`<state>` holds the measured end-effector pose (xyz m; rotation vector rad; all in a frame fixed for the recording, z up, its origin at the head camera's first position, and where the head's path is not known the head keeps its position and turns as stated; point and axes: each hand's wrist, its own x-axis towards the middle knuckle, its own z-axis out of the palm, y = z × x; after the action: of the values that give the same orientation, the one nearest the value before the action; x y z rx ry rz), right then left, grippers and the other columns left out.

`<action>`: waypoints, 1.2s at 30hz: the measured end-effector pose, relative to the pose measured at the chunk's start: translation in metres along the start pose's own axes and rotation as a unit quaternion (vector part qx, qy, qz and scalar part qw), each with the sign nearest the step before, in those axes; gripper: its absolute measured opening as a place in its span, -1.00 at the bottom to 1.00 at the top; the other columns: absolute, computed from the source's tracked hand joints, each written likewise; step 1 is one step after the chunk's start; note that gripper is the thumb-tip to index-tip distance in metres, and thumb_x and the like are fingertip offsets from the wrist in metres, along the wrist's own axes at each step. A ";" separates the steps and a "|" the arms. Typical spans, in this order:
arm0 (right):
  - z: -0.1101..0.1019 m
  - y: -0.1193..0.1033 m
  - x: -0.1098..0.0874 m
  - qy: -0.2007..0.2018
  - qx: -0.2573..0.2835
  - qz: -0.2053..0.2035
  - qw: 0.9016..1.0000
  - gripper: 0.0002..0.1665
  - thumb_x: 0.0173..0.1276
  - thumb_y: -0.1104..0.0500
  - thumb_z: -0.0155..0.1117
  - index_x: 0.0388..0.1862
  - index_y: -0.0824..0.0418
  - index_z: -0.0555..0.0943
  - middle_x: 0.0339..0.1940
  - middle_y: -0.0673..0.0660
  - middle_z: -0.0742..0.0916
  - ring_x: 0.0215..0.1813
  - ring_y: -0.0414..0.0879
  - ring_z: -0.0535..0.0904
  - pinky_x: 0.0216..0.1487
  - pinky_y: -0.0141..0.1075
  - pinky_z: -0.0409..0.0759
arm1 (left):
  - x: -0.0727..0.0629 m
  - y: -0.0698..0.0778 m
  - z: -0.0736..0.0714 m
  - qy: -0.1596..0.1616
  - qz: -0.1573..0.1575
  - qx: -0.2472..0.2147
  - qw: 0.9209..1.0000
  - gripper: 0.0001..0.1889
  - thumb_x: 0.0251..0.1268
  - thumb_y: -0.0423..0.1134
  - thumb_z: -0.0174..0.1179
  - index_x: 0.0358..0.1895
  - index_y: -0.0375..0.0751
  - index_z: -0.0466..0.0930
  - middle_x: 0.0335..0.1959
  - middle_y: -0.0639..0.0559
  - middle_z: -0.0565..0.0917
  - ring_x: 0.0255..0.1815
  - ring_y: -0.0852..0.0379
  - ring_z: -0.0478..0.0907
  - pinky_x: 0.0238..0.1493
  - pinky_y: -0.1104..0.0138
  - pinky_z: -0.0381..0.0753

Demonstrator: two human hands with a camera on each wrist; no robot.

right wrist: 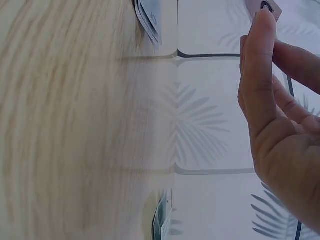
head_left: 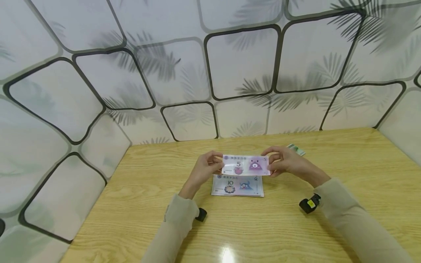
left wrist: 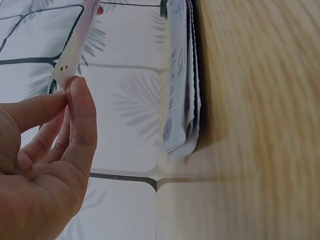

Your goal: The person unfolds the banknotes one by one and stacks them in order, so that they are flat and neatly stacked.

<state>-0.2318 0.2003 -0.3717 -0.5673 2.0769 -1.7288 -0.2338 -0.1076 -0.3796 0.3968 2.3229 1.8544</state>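
A purple play banknote marked 5 is held up flat-side toward me, between both hands. My left hand pinches its left edge between thumb and fingers; the left wrist view shows the thumb and fingertips on the end of the note. At the opposite edge, my right hand pinches the note with thumb and index finger. Below it on the table lies a bluish pile of notes, the top one marked 10, its upper edge partly hidden. Seen edge-on, this pile has several layers.
Some folded green notes lie behind my right hand, partly covered by it; they also show in the right wrist view. The wooden table meets a patterned wall covering at the back and sides.
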 end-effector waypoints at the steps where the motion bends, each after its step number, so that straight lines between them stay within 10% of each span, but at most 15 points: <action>1: 0.000 0.001 0.001 -0.002 -0.001 -0.003 1.000 -0.43 0.38 0.48 0.20 0.29 0.66 0.25 -0.39 0.19 0.62 -0.40 -0.06 0.67 -0.26 -0.12 0.78 | 0.000 -0.001 -0.001 -0.002 0.000 0.000 1.000 -0.68 0.39 -0.56 0.19 0.18 -0.49 0.53 -0.23 -0.21 0.66 -0.36 0.15 0.62 -0.18 0.22 0.77; 36: 0.011 0.012 0.017 -0.013 -0.051 -0.015 0.998 -0.46 0.31 0.47 0.29 0.25 0.62 0.41 -0.40 0.18 0.59 -0.40 -0.06 0.68 -0.25 -0.08 0.78 | 0.002 -0.010 -0.017 -0.031 -0.008 0.019 0.999 -0.74 0.40 -0.57 0.16 0.10 -0.51 0.58 -0.29 -0.18 0.63 -0.39 0.13 0.62 -0.19 0.16 0.77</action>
<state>-0.2414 0.1844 -0.3864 -0.6510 2.1596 -1.6296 -0.2416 -0.1253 -0.3856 0.4324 2.3160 1.7663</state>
